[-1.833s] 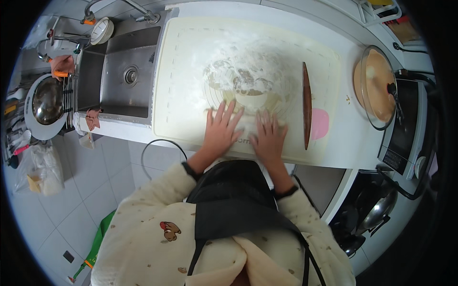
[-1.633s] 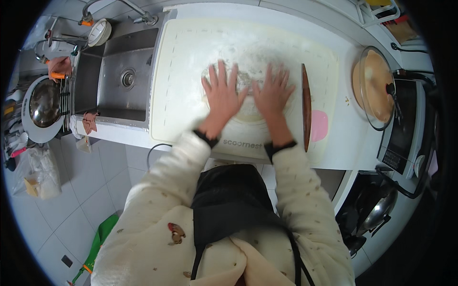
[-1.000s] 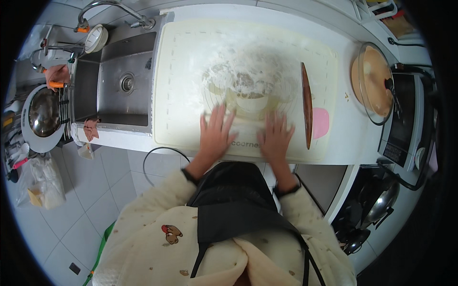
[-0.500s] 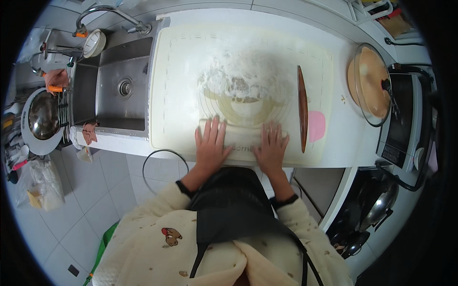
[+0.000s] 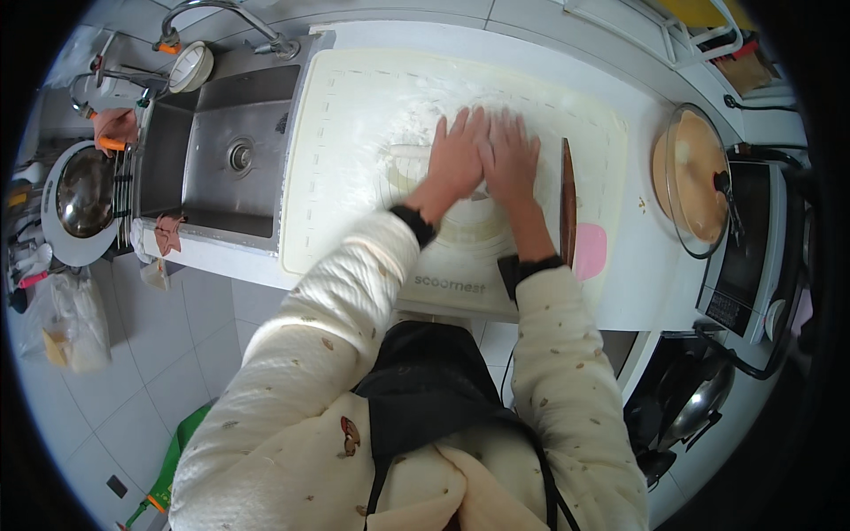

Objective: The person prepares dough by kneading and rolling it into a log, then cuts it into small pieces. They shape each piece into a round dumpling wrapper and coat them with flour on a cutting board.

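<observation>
Hands: we see the left hand and the right hand side by side, touching, laid flat with straight fingers; they grip nothing.
Dough: a thin, pale dough roll lies across the mat; we see its left end poke out, and the hands hide the rest.
Mat: it is cream and wide, with rings in the middle, and we spot white flour spread over it.
Stick: a brown rolling pin with thin ends lies on the mat, right of the hands.
Pink: we see a flat pink piece just beside the pin.
Counter: it is white; a tan pan with a clear lid sits on the right.
Sink: we find a grey metal sink left of the mat.
Floor: grey tiles show at the lower left.
</observation>
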The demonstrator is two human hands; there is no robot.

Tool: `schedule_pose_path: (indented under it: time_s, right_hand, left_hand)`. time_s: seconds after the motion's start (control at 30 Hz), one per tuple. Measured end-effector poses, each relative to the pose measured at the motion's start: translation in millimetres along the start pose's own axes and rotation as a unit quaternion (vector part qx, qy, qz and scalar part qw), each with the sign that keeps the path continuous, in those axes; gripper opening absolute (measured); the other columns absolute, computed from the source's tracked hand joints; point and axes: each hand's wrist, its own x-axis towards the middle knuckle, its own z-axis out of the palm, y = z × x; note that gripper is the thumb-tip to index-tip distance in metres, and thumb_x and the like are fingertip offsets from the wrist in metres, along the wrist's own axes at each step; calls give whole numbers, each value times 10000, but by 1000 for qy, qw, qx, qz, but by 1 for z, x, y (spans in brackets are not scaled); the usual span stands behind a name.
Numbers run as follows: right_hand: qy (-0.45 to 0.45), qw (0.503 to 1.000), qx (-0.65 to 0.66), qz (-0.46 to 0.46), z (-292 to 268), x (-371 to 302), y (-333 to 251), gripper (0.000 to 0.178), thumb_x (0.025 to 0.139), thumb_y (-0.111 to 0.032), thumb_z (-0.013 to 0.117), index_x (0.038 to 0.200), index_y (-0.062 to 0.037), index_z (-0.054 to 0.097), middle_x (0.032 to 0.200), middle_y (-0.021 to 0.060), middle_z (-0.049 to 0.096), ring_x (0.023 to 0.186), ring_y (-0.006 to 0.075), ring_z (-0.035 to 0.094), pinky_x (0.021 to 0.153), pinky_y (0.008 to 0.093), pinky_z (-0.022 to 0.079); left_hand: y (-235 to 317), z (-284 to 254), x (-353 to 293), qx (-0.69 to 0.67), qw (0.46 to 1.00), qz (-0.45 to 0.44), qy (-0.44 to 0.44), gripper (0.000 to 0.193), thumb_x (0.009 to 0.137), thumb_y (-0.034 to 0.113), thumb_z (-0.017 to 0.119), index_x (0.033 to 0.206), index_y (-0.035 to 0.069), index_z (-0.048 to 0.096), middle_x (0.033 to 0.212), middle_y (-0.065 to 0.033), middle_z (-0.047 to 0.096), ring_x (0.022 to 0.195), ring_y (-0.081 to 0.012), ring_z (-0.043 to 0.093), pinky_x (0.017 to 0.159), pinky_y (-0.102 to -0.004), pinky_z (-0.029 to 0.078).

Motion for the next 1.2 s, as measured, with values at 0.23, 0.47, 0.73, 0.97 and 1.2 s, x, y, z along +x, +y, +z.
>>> schedule_pose_path:
  time_s: [0.23, 0.47, 0.73, 0.97, 1.2]
  right_hand:
    - [-61, 998, -1, 9, -52, -133, -43, 718, 934, -442, 567, 1483, -15, 388, 1550, 175, 375, 1439, 358, 328, 1128, 638, 189]
    - [-94, 994, 55, 12, -22, -75, -46, 734, 945, -450, 534, 1500, -6, 352, 1566, 185, 348, 1449, 385, 306, 1130, 671, 145]
    - [-5, 995, -57, 83, 0, -41, -45, 690, 936, -486, 546, 1438, -22, 459, 1529, 181, 411, 1434, 354, 336, 1103, 686, 212]
    - [-124, 991, -48, -22, -44, -140, -43, 638, 944, -422, 571, 1503, -160, 412, 1587, 122, 327, 1460, 373, 279, 1071, 730, 196]
    - [-50, 988, -98, 106, -8, -47, -36, 671, 945, -420, 564, 1524, -143, 368, 1595, 146, 302, 1465, 373, 267, 1084, 721, 187]
  left_hand:
    - [51, -36, -122, -64, 995, -18, -77, 643, 923, 264, 502, 1517, 60, 361, 1607, -145, 288, 1488, -317, 255, 1173, -608, 157]
    - [23, -37, -84, -39, 996, -80, -23, 633, 941, 310, 515, 1484, 12, 387, 1542, -170, 386, 1450, -319, 317, 1172, -594, 166]
    - [5, -24, -55, 21, 987, -156, 29, 656, 941, 346, 525, 1482, 2, 385, 1551, -183, 366, 1449, -373, 292, 1132, -651, 187]
    - [19, -49, -136, 6, 997, -40, -69, 697, 918, 448, 577, 1490, 87, 407, 1583, -111, 336, 1468, -328, 272, 1119, -649, 223]
    - [-9, -36, -68, 36, 988, -144, 30, 676, 944, 434, 554, 1501, 88, 391, 1575, -151, 333, 1455, -382, 268, 1117, -662, 204]
